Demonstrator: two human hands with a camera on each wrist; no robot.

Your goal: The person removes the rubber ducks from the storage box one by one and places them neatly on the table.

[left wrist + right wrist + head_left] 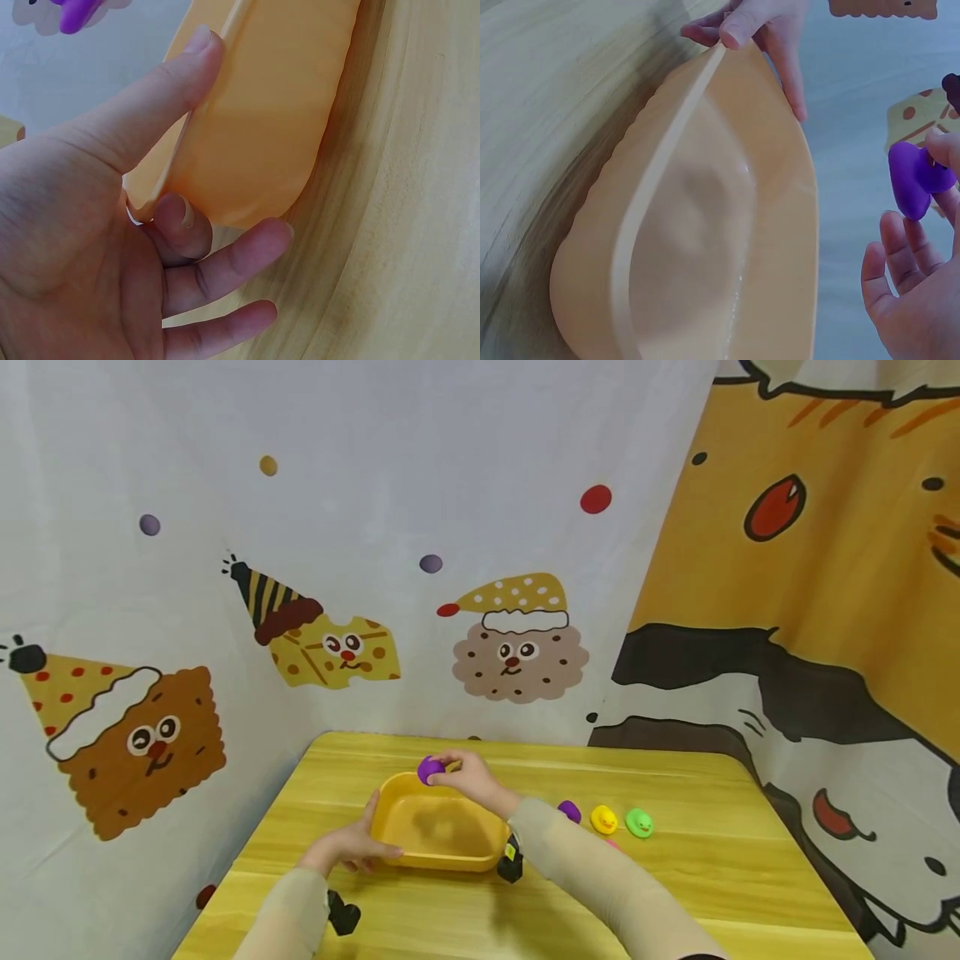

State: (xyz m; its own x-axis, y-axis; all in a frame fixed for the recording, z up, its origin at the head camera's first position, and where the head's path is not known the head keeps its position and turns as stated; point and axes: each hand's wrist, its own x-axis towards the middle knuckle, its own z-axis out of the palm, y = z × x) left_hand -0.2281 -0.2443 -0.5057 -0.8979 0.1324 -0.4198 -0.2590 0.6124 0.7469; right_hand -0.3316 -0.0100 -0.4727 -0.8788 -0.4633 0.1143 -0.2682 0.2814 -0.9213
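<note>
A yellow-orange plastic basin (447, 862) stands on the wooden table, its inside bare. At its left front corner my left hand (348, 846) rests with thumb and index finger spread along two sides. The left wrist view shows the thumb (176, 82) straight against the basin (259, 127), the other fingers loosely bent beside the corner. Over the basin's far rim, my right hand (471, 774) pinches a small purple toy duck (430, 769) between thumb and fingers. That purple duck (909, 180) is partly covered by fingers in the right wrist view.
Right of the basin lie a yellow toy duck (603, 820), a green toy duck (640, 823) and another purple toy (569, 811). A pink piece (612, 842) is mostly hidden by my right sleeve. A printed cloth (360, 527) hangs behind the table (712, 877).
</note>
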